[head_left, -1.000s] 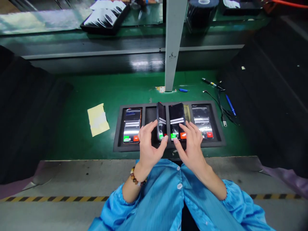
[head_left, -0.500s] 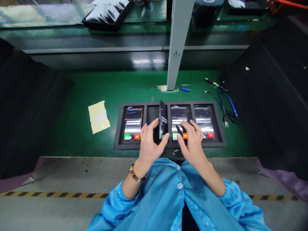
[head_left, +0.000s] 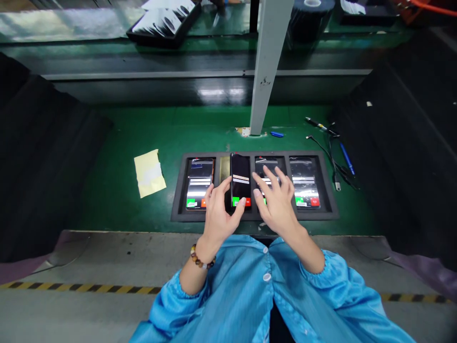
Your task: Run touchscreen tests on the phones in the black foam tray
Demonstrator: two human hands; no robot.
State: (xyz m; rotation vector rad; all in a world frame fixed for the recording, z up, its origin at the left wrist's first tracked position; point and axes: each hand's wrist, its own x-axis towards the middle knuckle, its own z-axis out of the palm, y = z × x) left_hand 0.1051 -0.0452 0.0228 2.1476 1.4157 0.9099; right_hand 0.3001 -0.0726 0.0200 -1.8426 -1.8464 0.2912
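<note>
A dark foam tray [head_left: 175,209] with several slots lies before me. In its second slot from the left, a smartphone [head_left: 240,171] is tilted, its left edge raised. My left hand [head_left: 220,205] grips it, fingers at the left edge and thumb near the lower front. Green and red buttons glow on its screen. My right hand [head_left: 276,200], fingers spread and holding nothing, is over the third smartphone [head_left: 266,164], partly hiding it; contact cannot be made out. Other smartphones lie screen up in the leftmost slot [head_left: 200,178] and the rightmost slot [head_left: 304,174].
Left of the tray is a yellow paper [head_left: 150,174]. A grey post [head_left: 266,81] rises behind the tray, with a blue pen cap [head_left: 277,134] beside it. Cables [head_left: 332,159] and a blue pen [head_left: 347,158] lie right. Black sheets [head_left: 400,143] flank the bench.
The smartphone in the second slot has gone from standing nearly on edge to leaning lower, its screen now facing up more. My right hand has shifted left, fingers spread wider.
</note>
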